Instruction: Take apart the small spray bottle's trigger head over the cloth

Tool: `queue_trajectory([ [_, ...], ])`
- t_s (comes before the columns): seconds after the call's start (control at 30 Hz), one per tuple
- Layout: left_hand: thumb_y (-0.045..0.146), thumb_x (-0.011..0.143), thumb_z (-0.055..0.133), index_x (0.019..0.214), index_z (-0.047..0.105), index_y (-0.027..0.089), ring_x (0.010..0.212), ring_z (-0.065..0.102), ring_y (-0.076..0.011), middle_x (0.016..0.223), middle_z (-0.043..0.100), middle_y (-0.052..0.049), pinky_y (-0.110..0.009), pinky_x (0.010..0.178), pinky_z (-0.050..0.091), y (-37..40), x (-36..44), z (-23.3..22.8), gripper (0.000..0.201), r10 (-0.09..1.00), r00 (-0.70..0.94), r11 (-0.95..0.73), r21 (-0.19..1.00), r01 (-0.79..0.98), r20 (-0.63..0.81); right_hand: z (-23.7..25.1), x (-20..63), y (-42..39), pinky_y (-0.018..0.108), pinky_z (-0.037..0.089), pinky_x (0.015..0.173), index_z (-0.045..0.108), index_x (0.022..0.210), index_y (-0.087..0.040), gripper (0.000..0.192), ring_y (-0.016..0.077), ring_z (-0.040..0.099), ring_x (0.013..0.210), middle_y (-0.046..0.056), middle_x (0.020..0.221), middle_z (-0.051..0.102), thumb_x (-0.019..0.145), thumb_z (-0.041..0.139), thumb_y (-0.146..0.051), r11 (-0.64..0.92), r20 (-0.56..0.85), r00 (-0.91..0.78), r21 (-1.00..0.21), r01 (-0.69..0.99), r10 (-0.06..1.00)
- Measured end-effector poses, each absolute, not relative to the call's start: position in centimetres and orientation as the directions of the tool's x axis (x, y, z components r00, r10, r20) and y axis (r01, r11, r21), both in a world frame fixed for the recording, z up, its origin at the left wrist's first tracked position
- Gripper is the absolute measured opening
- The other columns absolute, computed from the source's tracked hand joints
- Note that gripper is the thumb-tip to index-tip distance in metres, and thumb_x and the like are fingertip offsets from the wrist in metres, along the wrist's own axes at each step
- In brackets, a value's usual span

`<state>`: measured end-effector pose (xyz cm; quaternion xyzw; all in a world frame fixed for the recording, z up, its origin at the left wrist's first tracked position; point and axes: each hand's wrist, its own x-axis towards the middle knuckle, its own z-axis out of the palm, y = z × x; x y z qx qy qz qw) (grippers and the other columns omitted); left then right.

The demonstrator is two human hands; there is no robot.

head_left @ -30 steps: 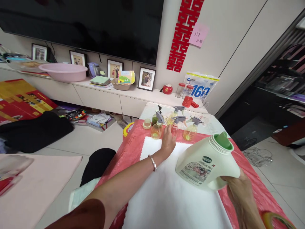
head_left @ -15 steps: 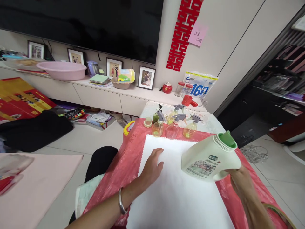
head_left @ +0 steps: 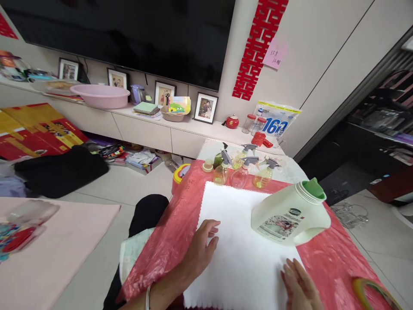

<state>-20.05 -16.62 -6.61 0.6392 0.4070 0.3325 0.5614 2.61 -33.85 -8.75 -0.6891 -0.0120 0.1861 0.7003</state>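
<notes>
A white cloth [head_left: 238, 241] lies flat on the red plastic table cover [head_left: 171, 232]. My left hand [head_left: 200, 249] rests palm down on the cloth's left edge, fingers apart. My right hand [head_left: 298, 286] lies flat on the cloth's near right part, holding nothing. A pale green detergent jug [head_left: 290, 213] with a green spout stands on the cloth's right side, just beyond my right hand and apart from it. Several small spray bottles [head_left: 241, 172] with grey triggers stand in a row beyond the cloth's far edge.
A roll of yellow tape [head_left: 374, 292] lies at the table's near right corner. A low white cabinet [head_left: 145, 129] along the wall carries photo frames, a pink basin [head_left: 100, 95] and jars. A dark television hangs above. Clutter and a black bag [head_left: 61, 170] lie on the floor at left.
My right hand has set the jug down on the cloth and let go, then drawn back. My left hand came back from the spray bottles to the cloth's left edge.
</notes>
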Motion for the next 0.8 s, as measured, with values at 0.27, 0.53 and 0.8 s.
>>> queue_trajectory([
  [0.27, 0.04, 0.088, 0.057, 0.115, 0.066, 0.02, 0.087, 0.068, -0.0218, 0.092, 0.072, -0.005, -0.036, 0.081, 0.052, -17.3, -21.1, -5.6, 0.035, 0.857, 0.487, 0.097, 0.982, 0.163, -0.166, -7.0, -8.7, -28.7, 0.034, 0.058, 0.086, 0.07, 0.117, -0.016, 0.062, 0.0222, 0.066, 0.091, 0.012, 0.118, 0.068, 0.078, 0.081, -0.062, -0.157, -0.21, 0.589, -0.977, -0.142, 0.78],
  [0.53, 0.044, 0.076, 0.076, 0.108, 0.068, 0.017, 0.084, 0.066, -0.0176, 0.097, 0.072, -0.005, -0.032, 0.082, 0.051, -15.5, -22.2, -3.7, 0.043, 0.923, 0.337, 0.234, 0.966, -0.107, -0.186, -5.6, -10.4, -25.4, 0.028, 0.051, 0.074, 0.073, 0.109, -0.016, 0.05, 0.0158, 0.059, 0.076, 0.009, 0.097, 0.067, 0.088, 0.073, -0.061, -0.065, -0.131, 0.304, -0.974, -0.219, 0.944],
  [0.8, 0.06, 0.093, 0.059, 0.08, 0.072, 0.019, 0.065, 0.058, -0.0143, 0.067, 0.064, -0.001, -0.03, 0.07, 0.046, -16.1, -23.3, -0.8, 0.045, 0.914, 0.403, 0.088, 0.957, -0.278, 0.033, -0.1, -9.0, -25.1, 0.023, 0.034, 0.057, 0.062, 0.075, -0.015, 0.07, 0.0103, 0.041, 0.058, 0.002, 0.065, 0.049, 0.084, 0.063, -0.084, 0.182, 0.107, 0.315, -0.958, -0.22, 0.943],
])
